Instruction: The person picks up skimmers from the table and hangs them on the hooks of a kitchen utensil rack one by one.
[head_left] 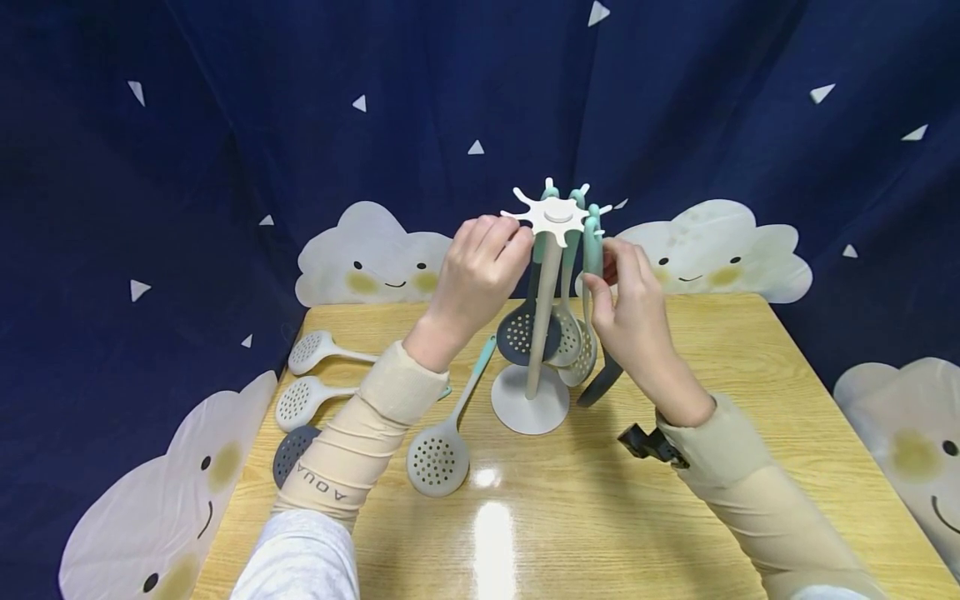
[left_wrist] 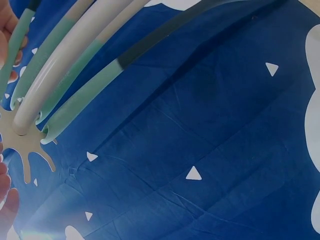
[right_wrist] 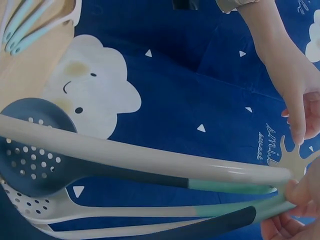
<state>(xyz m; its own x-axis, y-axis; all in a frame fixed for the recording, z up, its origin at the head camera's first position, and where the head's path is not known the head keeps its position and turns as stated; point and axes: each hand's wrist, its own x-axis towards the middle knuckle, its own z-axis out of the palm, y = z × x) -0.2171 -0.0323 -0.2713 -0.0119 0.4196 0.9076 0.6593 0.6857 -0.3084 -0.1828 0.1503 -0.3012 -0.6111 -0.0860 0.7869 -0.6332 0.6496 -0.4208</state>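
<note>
A white utensil rack [head_left: 542, 325] with a round base and a ring of hooks on top stands on the table. At its top left my left hand [head_left: 480, 262] pinches one of the hooks. My right hand [head_left: 630, 300], on the other side, pinches the green handle of a dark utensil [head_left: 602, 383], whose head is seen edge-on and cannot be made out. This handle's top is at a hook on the right. A dark skimmer [right_wrist: 37, 150] and two pale skimmers [head_left: 567, 337] hang from hooks at the back and right.
One pale skimmer [head_left: 438, 458] lies left of the rack's base. Further left lie two more pale skimmers [head_left: 307, 352] and a dark one [head_left: 292, 454], partly behind my left forearm. A blue curtain [head_left: 450, 100] with cloud shapes hangs behind the wooden table [head_left: 600, 517].
</note>
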